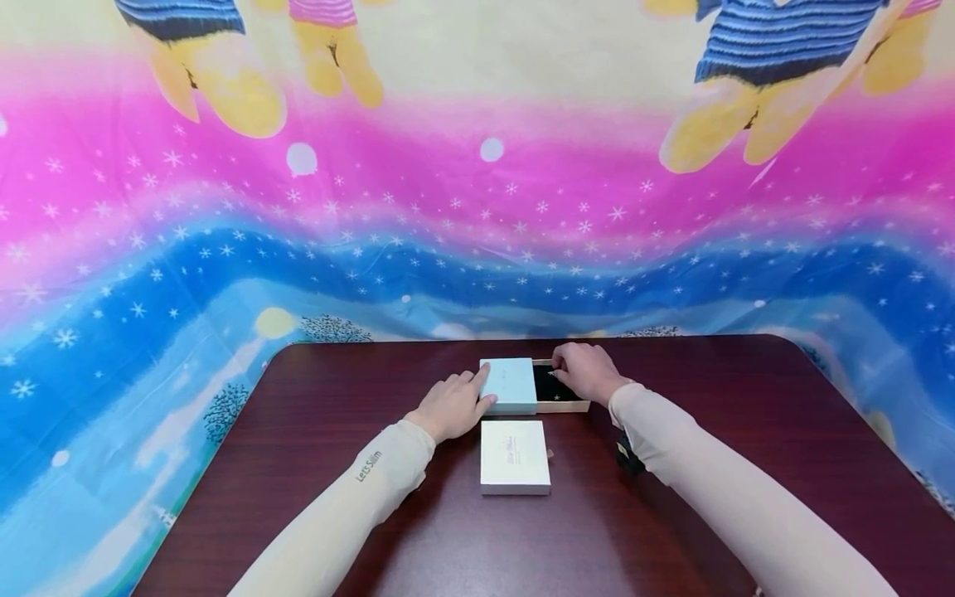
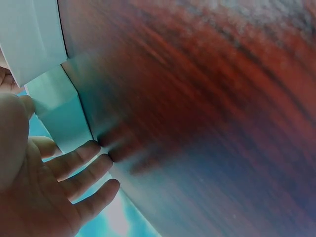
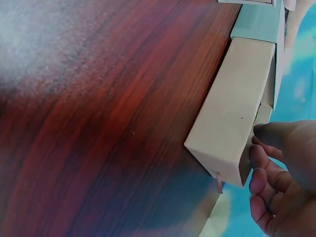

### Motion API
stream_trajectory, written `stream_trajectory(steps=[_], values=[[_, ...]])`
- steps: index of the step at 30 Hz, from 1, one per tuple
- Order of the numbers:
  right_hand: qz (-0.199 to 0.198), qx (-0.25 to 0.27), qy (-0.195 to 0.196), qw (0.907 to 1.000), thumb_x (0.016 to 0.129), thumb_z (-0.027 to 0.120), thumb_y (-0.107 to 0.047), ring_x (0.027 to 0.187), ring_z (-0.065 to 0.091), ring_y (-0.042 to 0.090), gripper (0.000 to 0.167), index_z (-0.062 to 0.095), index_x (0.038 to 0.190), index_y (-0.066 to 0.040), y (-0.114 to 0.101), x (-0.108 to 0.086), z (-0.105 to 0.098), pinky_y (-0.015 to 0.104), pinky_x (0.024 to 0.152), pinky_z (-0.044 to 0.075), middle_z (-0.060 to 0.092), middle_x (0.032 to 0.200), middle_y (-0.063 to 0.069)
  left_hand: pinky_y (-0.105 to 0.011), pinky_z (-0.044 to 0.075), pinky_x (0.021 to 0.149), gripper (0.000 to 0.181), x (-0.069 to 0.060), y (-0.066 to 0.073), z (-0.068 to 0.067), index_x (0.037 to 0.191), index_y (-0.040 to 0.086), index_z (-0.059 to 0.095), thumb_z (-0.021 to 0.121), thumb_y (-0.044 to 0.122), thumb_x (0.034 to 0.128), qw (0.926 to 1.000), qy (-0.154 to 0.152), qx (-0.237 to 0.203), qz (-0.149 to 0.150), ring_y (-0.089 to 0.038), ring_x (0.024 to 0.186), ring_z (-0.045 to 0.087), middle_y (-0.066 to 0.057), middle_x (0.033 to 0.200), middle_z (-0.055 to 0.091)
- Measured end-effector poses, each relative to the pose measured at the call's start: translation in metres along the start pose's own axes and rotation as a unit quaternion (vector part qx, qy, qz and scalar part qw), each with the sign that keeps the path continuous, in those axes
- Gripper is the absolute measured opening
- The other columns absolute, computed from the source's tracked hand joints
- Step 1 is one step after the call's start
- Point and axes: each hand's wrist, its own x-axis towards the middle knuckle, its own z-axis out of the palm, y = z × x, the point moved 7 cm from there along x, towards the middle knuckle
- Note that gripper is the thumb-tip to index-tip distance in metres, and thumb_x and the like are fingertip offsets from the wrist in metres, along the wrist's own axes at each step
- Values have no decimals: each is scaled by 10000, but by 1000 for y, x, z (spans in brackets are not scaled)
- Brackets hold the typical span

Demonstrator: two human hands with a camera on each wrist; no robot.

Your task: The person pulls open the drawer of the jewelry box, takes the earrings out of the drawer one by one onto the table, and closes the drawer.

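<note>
A pale blue slide-out gift box [image 1: 509, 385] lies near the table's far edge. Its cream drawer [image 3: 224, 98] is pulled out to the right and shows a black lining [image 1: 548, 385]. My left hand [image 1: 451, 406] holds the sleeve's left end between thumb and index finger; the other fingers [image 2: 86, 170] stay extended. Over the drawer, my right hand [image 1: 589, 373] has curled fingers and pinches at a small shiny star-shaped piece [image 1: 551, 373]; the fingertips partly hide it. A second tiny star [image 1: 556, 398] lies on the lining.
A white box [image 1: 515, 456] with printed lettering stands nearer to me, just in front of the blue one. A small ribbon tab [image 3: 219, 183] hangs from the drawer's end. The dark red wooden table [image 1: 358, 373] backs onto a patterned cloth [image 1: 477, 207].
</note>
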Motion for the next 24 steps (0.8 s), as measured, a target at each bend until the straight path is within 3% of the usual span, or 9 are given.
stream_trajectory(steps=[13, 24], values=[[-147, -231, -103, 9996, 955, 704, -169, 740, 671, 156, 162, 772, 1058, -64, -3, 4, 1, 395, 730, 560, 766, 986, 79, -452, 513, 1006, 682, -1, 1, -1, 1632, 135, 207, 353, 509, 1082, 10000, -19, 20, -3, -291, 1293, 578, -122, 1480, 543], [-406, -675, 144, 9968, 918, 752, -170, 718, 679, 159, 83, 790, 949, -103, -5, 8, -1, 370, 660, 541, 777, 937, 47, -447, 520, 996, 681, 0, 0, 0, 1631, 137, 215, 362, 509, 1080, 10000, 26, 28, -28, -286, 1283, 584, -123, 1469, 550]])
